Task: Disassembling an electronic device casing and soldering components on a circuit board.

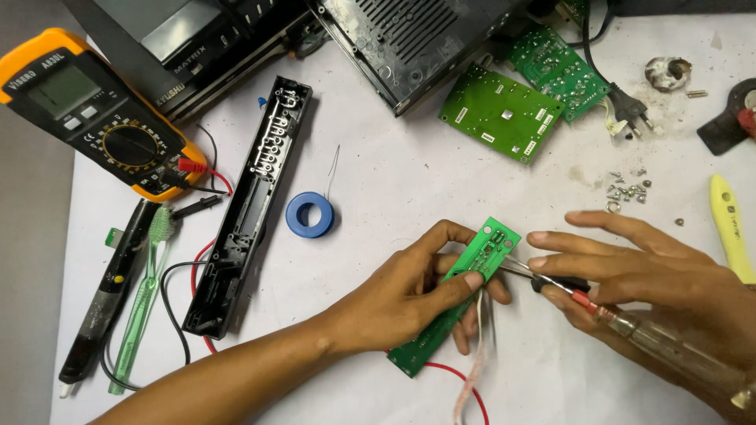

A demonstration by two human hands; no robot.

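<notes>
Multimeter (94, 110), orange-cased, sits at 10 o'clock with red and black leads trailing off it. Below it, a green toothbrush (143, 295) and a black probe-like tool (106, 303) lie side by side at 8 o'clock. Next over, a long black plastic panel (250, 206) runs diagonally, with a blue solder spool (309, 215) just beside it toward centre.

Now the action: left hand (413, 295) is closed round a narrow green circuit board (461, 295), thumb on top, fingers curled under, board tilted up toward 1 o'clock (white ribbon wires dangle from beneath it). Right hand (646, 275) at 3 o'clock grips a clear-handled screwdriver (598, 311) w/ a red collar, its tip touching the board's upper end.

Farther right: two more green boards (504, 110) at 1 o'clock by a black chassis, loose screws (628, 191) at 2 o'clock, a yellow tool (731, 228) at the edge.

Risk, as I judge it: the tip could skate off the board & nick the left thumb or scratch traces, since the board is held in the air, not braced on the table. Too much force could also flex or crack it.
</notes>
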